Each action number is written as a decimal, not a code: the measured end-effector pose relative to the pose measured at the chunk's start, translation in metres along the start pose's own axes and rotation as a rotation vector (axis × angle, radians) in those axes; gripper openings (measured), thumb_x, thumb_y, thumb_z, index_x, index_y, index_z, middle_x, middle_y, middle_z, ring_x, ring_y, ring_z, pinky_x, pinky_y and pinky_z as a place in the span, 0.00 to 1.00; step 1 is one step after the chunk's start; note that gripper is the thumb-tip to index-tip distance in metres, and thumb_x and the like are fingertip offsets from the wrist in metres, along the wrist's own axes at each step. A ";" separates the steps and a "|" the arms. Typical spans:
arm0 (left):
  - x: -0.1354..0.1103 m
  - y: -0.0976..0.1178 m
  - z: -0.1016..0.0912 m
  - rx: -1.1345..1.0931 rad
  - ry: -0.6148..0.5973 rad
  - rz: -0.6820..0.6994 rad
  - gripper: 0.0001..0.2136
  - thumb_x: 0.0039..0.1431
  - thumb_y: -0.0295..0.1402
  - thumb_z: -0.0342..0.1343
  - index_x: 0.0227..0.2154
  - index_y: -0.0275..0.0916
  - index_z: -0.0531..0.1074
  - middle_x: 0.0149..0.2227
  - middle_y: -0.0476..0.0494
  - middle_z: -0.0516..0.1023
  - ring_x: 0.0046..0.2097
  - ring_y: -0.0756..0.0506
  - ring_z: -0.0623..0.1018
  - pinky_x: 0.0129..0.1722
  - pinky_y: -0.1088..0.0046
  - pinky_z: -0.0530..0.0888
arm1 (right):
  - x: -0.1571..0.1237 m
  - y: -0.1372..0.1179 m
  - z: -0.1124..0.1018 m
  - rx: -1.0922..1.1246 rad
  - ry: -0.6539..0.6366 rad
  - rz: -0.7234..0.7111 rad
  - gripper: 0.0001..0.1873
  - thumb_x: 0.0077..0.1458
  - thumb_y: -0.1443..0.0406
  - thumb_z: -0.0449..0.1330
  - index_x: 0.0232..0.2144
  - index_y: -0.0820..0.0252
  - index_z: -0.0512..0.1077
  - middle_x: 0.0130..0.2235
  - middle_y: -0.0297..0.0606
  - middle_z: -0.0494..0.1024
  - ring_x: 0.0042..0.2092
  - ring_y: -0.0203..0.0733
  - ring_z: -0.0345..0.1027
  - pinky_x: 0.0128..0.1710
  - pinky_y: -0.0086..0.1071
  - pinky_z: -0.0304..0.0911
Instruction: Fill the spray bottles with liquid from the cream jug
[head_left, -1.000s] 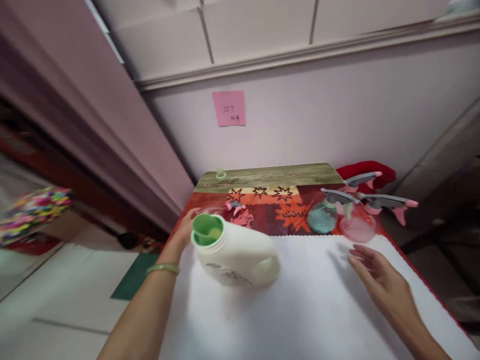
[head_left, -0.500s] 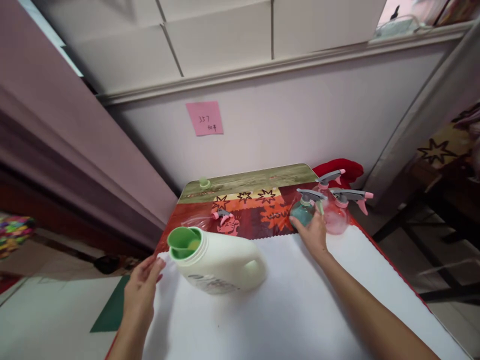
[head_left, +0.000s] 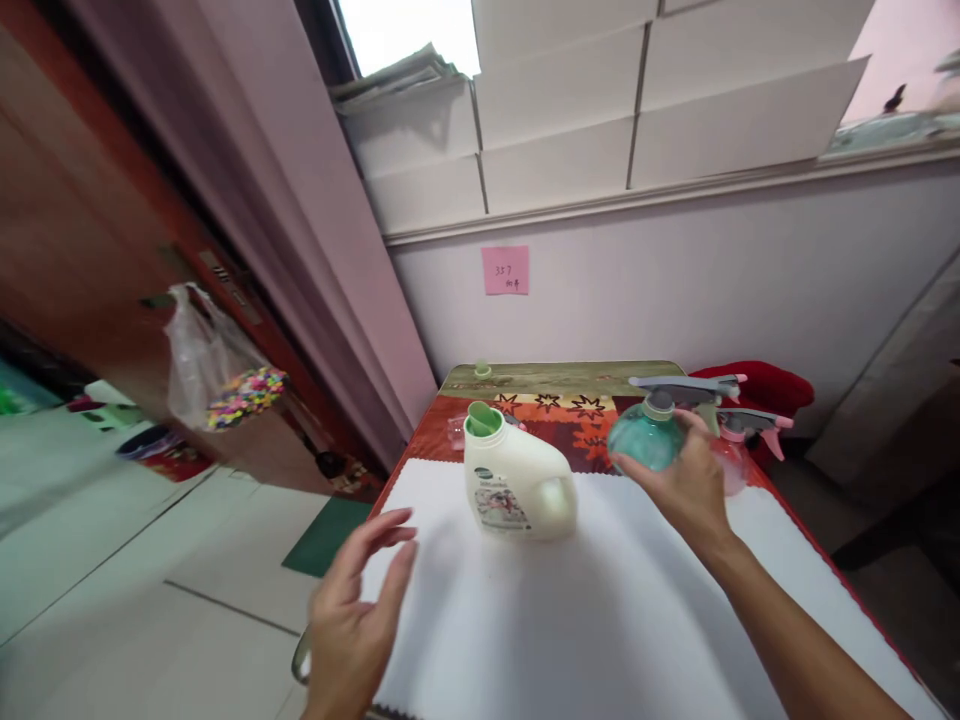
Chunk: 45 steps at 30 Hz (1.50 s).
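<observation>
Left hand (head_left: 354,605): I have it low at seven o'clock, loosely spread.
Left fingers (head_left: 375,528): gently bent, reaching toward one o'clock.
Left thumb (head_left: 395,585): set apart from the fingers, also angled toward one.
Right hand (head_left: 694,485): I hold it near four o'clock, curled in a grip.
Right thumb (head_left: 639,475): stretched toward ten.
Right forearm (head_left: 795,635): bare, slanting up from four o'clock toward ten.

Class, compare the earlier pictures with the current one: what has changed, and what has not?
The right hand has gone from empty to gripping the teal spray bottle, now lifted toward the camera. The left hand, just before at the left edge of the white cloth, has drawn back toward the person, open and empty. The white jug stands as before; the pink note stays put.
</observation>
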<state>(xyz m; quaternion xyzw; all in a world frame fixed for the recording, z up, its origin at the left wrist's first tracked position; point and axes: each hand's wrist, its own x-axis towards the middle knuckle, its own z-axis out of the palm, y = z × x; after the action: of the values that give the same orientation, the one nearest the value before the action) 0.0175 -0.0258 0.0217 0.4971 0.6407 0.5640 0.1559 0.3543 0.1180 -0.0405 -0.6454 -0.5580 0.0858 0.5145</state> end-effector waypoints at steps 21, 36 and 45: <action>-0.001 0.081 0.070 -1.083 -0.461 -0.308 0.18 0.55 0.50 0.62 0.33 0.37 0.76 0.34 0.37 0.81 0.45 0.34 0.81 0.47 0.54 0.76 | -0.121 -0.106 -0.035 1.115 -1.212 0.718 0.49 0.52 0.28 0.41 0.54 0.59 0.66 0.51 0.53 0.78 0.42 0.52 0.78 0.27 0.36 0.73; 0.009 0.068 0.079 -1.045 -0.170 -0.236 0.08 0.61 0.39 0.60 0.38 0.40 0.74 0.35 0.44 0.80 0.47 0.41 0.80 0.52 0.60 0.73 | -0.134 -0.116 -0.001 0.827 -0.382 0.128 0.47 0.33 0.50 0.77 0.54 0.51 0.62 0.54 0.45 0.72 0.55 0.58 0.69 0.54 0.55 0.68; 0.011 0.073 0.076 -1.085 -0.288 -0.245 0.10 0.61 0.41 0.60 0.37 0.39 0.74 0.34 0.43 0.80 0.45 0.39 0.81 0.50 0.57 0.74 | -0.110 -0.116 -0.013 1.326 -1.513 0.874 0.57 0.44 0.24 0.38 0.53 0.62 0.68 0.43 0.52 0.79 0.34 0.46 0.77 0.18 0.26 0.64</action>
<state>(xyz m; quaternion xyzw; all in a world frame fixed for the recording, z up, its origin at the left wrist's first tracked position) 0.1044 0.0168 0.0659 0.3401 0.2850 0.7164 0.5384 0.2495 0.0040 0.0027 -0.1629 -0.2955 0.9178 0.2094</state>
